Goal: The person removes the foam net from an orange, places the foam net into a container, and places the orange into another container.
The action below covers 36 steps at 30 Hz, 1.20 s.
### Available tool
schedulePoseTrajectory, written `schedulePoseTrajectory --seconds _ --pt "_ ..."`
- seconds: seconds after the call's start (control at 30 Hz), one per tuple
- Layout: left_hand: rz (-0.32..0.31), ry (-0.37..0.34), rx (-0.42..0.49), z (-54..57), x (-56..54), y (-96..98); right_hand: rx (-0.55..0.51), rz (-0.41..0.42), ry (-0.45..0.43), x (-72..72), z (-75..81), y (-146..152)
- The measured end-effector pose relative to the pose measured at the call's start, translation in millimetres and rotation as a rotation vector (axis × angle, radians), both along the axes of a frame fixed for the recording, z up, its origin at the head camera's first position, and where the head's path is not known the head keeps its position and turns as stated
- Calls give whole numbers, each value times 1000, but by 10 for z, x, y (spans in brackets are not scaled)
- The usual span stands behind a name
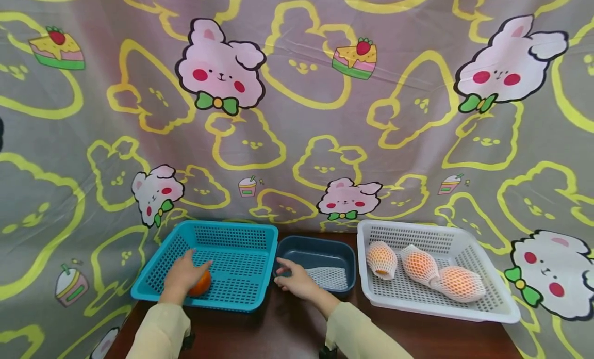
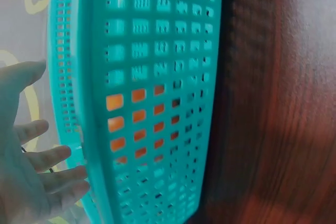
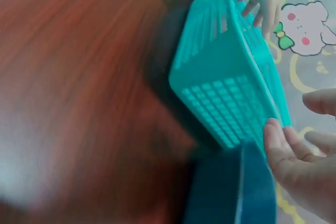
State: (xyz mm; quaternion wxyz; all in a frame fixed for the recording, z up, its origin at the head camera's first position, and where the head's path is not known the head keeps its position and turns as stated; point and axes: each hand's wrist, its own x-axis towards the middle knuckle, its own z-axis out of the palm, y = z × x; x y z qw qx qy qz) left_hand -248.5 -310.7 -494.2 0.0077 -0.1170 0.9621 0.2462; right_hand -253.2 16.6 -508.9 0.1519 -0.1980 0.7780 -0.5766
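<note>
An orange (image 1: 201, 285) lies in the near left part of the teal basket (image 1: 246, 303). My left hand (image 1: 182, 276) hovers over that basket beside the orange, with fingers spread and nothing gripped. In the left wrist view, the orange (image 2: 138, 113) shows through the holes of the basket wall. Above the gap between the teal basket and the dark blue tray (image 1: 316, 241) is my right hand (image 1: 297, 282), its fingers loosely bent and holding nothing. Its fingertips are close to the basket's right rim; whether they touch, I cannot tell. A flat white foam net (image 1: 331, 278) lies in the tray.
On the right stands a white basket (image 1: 436, 311) with three orange fruits in white foam nets (image 1: 419, 263). All the containers rest on a dark brown table (image 1: 297, 330). A curtain printed with cartoon rabbits (image 1: 297, 116) hangs behind and along the sides.
</note>
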Motion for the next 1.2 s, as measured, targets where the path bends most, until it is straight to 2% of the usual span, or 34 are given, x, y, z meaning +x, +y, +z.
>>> schedulePoseTrajectory --seconds 0.17,0.27,0.4,0.53,0.6,0.7,0.87,1.2 --pt "-24 45 7 -7 -49 66 98 -10 185 -43 53 217" --pt "-36 82 -1 -1 -65 121 112 -9 251 -93 61 329" --pt "-45 118 21 22 -72 216 155 17 388 -129 105 508" --pt "-64 140 52 28 -72 306 251 30 552 -146 160 751" --pt "-65 144 59 14 -68 331 294 26 602 -154 185 876" --pt "-66 151 60 -9 -39 355 320 12 613 -158 207 1049" --pt "-88 166 68 -4 -40 424 346 -65 626 -162 189 1346" --pt "-124 209 115 55 -140 665 418 -170 678 -241 177 1745"
